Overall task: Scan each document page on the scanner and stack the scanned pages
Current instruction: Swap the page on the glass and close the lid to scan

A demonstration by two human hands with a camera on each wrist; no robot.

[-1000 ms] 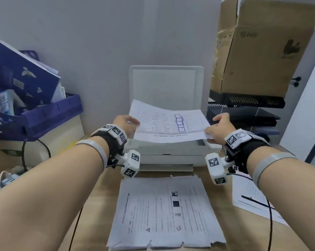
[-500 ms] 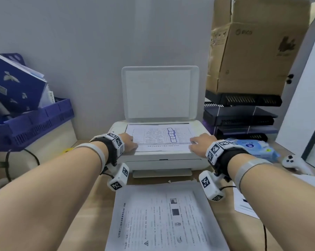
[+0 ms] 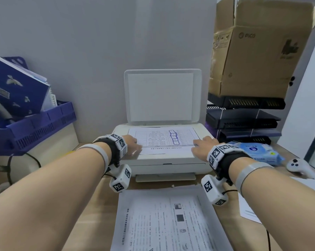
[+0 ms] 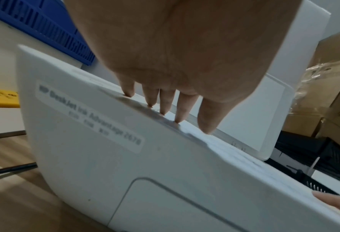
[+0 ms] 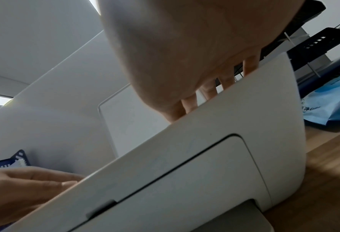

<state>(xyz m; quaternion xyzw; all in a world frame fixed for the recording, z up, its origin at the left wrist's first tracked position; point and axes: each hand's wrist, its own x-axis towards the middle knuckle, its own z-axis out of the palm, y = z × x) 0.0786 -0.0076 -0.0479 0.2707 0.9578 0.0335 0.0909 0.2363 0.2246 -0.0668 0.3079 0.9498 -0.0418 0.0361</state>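
A white scanner (image 3: 171,163) stands at the back of the desk with its lid (image 3: 162,96) raised upright. A printed page (image 3: 164,140) with a blue drawing lies flat on the glass. My left hand (image 3: 133,144) rests on the page's near left corner, and in the left wrist view its straight fingers (image 4: 166,102) press down on the sheet. My right hand (image 3: 201,144) presses the near right corner with its fingers extended (image 5: 227,81). A stack of printed pages (image 3: 167,221) lies on the desk in front of the scanner.
A blue basket (image 3: 31,127) with folders sits at the left. Black letter trays (image 3: 243,120) carry a cardboard box (image 3: 258,49) at the right. A blue wipes pack (image 3: 256,153), a white controller (image 3: 300,167) and another sheet (image 3: 251,212) lie on the right side of the desk.
Both hands lowered the page from the air onto the scanner glass. They now lie flat on its near corners instead of holding its edges.
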